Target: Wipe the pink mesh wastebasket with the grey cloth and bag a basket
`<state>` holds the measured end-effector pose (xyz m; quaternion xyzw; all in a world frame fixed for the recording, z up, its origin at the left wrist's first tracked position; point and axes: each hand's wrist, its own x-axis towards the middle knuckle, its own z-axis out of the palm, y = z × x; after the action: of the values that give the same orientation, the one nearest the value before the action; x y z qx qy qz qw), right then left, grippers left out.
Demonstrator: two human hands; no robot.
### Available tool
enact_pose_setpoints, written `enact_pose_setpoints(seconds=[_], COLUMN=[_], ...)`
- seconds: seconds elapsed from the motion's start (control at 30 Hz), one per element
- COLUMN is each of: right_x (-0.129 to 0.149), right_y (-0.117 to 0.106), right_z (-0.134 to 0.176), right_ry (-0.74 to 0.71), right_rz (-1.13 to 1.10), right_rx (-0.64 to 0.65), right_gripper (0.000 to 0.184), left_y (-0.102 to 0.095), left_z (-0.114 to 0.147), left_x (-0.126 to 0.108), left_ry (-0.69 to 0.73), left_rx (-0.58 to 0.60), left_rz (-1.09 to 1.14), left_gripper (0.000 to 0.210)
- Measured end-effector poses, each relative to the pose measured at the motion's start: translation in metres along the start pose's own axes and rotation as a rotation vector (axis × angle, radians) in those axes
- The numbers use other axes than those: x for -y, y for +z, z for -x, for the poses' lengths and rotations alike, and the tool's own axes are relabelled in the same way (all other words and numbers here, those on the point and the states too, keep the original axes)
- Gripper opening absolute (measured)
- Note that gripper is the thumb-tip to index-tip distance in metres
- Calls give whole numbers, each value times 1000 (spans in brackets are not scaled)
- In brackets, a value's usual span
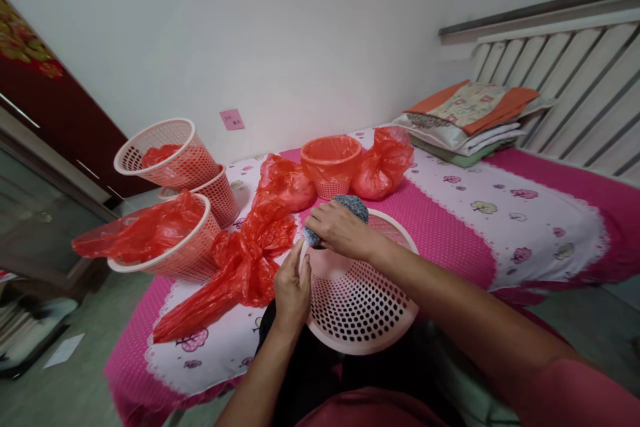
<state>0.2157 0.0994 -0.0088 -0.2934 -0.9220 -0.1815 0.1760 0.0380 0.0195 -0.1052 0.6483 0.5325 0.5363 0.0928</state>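
Observation:
A pale pink plastic basket with a lattice of holes (pixel 373 330) is tilted toward me above my lap. My left hand (pixel 293 287) is closed on its left rim, thumb inside and fingers outside. Bunched in my right hand (pixel 335 227) is a speckled grey cloth (pixel 354 207), pressed against the basket near its far left rim. The fingertips of my right hand are partly hidden by the cloth. Just beyond the basket, red plastic bags (pixel 255 247) lie on the bed.
Several more pink baskets stand at the left, one holding a red bag (pixel 155 230). A red-lined basket (pixel 331 157) and a knotted red bag (pixel 383 167) sit against the wall side. Folded bedding (pixel 475 113) is stacked by the radiator (pixel 575 87). A patterned sheet (pixel 480 207) covers the bed.

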Motion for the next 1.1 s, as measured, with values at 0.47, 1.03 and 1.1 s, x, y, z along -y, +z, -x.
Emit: enact_pose_setpoints(seconds=[0.47, 1.03, 1.1], right_x=[-24, -56, -58], right_y=[-2, 16, 18], right_z=[12, 29, 33], right_ry=[137, 420, 463], right_rz=[-119, -342, -345], right_rx=[-5, -70, -69], right_gripper=[16, 19, 20], left_y=[-1, -5, -6], left_z=[1, -5, -6], left_x=[1, 14, 14], left_ry=[-13, -154, -181], left_rx=[-10, -64, -71], left_rz=[23, 67, 76], left_gripper=[41, 41, 41])
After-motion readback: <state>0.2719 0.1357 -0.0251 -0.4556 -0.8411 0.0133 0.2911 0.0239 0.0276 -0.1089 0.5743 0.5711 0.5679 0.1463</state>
